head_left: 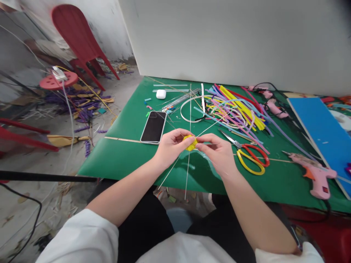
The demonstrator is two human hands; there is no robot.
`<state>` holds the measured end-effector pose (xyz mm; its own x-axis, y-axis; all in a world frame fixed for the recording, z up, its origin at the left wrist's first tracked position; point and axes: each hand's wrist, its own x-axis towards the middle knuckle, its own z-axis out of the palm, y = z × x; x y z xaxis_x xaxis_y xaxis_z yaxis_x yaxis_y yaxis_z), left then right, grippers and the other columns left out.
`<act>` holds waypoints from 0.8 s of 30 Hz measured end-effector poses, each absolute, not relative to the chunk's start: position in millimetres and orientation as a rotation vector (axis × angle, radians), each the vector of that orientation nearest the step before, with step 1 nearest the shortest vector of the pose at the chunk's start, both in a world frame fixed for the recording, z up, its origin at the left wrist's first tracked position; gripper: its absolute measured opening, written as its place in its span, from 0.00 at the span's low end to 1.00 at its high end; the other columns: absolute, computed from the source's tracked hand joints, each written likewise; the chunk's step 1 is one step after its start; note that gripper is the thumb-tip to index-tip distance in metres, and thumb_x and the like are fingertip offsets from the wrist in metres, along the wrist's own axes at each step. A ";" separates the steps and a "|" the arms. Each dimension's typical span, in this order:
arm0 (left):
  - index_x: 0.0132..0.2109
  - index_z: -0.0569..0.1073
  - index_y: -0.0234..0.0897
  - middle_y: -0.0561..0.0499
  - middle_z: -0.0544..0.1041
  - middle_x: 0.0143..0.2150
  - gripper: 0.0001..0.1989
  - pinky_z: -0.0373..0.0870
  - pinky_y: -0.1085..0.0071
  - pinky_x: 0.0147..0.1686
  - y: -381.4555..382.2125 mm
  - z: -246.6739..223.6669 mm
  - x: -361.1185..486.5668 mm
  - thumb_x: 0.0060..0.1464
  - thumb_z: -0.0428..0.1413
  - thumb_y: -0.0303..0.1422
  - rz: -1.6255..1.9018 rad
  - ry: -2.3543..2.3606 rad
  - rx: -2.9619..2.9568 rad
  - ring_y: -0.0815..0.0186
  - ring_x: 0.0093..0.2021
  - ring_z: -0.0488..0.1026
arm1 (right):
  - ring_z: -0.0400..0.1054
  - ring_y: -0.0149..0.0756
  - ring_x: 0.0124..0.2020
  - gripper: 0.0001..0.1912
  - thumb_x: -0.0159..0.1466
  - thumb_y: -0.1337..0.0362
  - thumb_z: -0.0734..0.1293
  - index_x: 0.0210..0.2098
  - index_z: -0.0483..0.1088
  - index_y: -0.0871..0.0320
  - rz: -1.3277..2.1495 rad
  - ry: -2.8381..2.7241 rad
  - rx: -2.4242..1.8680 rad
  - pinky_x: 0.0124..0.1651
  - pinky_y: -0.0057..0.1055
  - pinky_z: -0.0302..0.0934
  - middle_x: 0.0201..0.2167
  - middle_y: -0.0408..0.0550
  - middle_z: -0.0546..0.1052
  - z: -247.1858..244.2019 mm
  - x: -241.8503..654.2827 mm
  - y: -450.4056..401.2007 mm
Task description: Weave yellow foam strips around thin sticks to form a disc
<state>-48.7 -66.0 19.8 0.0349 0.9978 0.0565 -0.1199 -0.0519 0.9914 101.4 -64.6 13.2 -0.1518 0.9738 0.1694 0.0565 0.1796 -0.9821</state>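
Between my two hands, over the front of the green table, is a small round yellow woven piece [190,143] with several thin pale rods sticking out of it like spokes. My left hand [175,143] is closed on its left side, thumb across the front. From the right, my right hand [215,149] pinches its edge between thumb and fingers. One rod [188,175] points down past the table's front edge, and others reach up and out to the sides. Fingers partly hide the far side of the yellow piece.
Scissors [248,155] with red and yellow handles lie right of my hands, near a pink glue gun [315,173]. Colourful strips [236,109] are heaped behind. A phone [154,127] and a white earbud case [161,94] lie left on the green table [115,157]. A blue board [320,128] is far right.
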 end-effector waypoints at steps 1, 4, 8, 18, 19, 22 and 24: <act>0.32 0.71 0.32 0.52 0.74 0.26 0.10 0.70 0.75 0.26 -65.5 19.8 -49.0 0.44 0.60 0.35 1.264 1.066 1.177 0.72 0.25 0.71 | 0.70 0.32 0.34 0.08 0.51 0.61 0.70 0.31 0.74 0.56 1.142 -1.458 -1.060 0.34 0.28 0.67 0.32 0.44 0.75 13.9 101.4 -65.0; 0.31 0.72 0.32 0.52 0.74 0.26 0.10 0.69 0.76 0.26 -64.4 19.4 -50.1 0.43 0.61 0.34 1.264 1.075 1.177 0.72 0.25 0.71 | 0.71 0.32 0.33 0.09 0.51 0.60 0.70 0.32 0.74 0.55 1.160 -1.465 -1.102 0.34 0.29 0.67 0.32 0.44 0.76 17.2 101.7 -66.6; 0.31 0.73 0.32 0.52 0.75 0.27 0.09 0.68 0.76 0.27 -63.9 17.6 -52.1 0.43 0.61 0.33 1.268 1.037 1.199 0.72 0.27 0.71 | 0.71 0.33 0.31 0.10 0.51 0.60 0.70 0.32 0.74 0.56 1.156 -1.439 -1.158 0.35 0.29 0.66 0.32 0.44 0.76 21.6 101.3 -69.3; 0.33 0.73 0.33 0.53 0.73 0.28 0.07 0.66 0.78 0.28 -64.8 15.7 -52.4 0.45 0.61 0.32 1.230 0.880 1.166 0.74 0.27 0.70 | 0.70 0.31 0.28 0.08 0.52 0.61 0.70 0.30 0.72 0.57 1.186 -1.407 -1.152 0.32 0.27 0.65 0.30 0.43 0.76 23.4 100.6 -71.4; 0.33 0.73 0.33 0.54 0.73 0.28 0.07 0.66 0.78 0.28 -65.1 15.6 -51.8 0.46 0.60 0.32 1.228 0.871 1.147 0.74 0.27 0.69 | 0.70 0.31 0.29 0.08 0.52 0.61 0.70 0.30 0.72 0.57 1.170 -1.417 -1.144 0.32 0.27 0.65 0.30 0.43 0.75 23.7 100.6 -71.5; 0.33 0.71 0.32 0.54 0.71 0.27 0.08 0.65 0.78 0.28 -66.0 15.6 -50.1 0.47 0.59 0.33 1.207 0.836 1.096 0.74 0.27 0.69 | 0.70 0.30 0.31 0.06 0.53 0.61 0.69 0.30 0.72 0.56 1.126 -1.458 -1.113 0.32 0.26 0.65 0.31 0.43 0.74 24.9 100.7 -72.1; 0.33 0.71 0.32 0.54 0.71 0.27 0.08 0.65 0.78 0.29 -66.7 15.6 -49.0 0.48 0.59 0.33 1.189 0.798 1.072 0.74 0.28 0.68 | 0.69 0.28 0.30 0.05 0.54 0.62 0.69 0.30 0.72 0.56 1.103 -1.485 -1.097 0.32 0.24 0.65 0.30 0.42 0.73 25.3 100.4 -72.7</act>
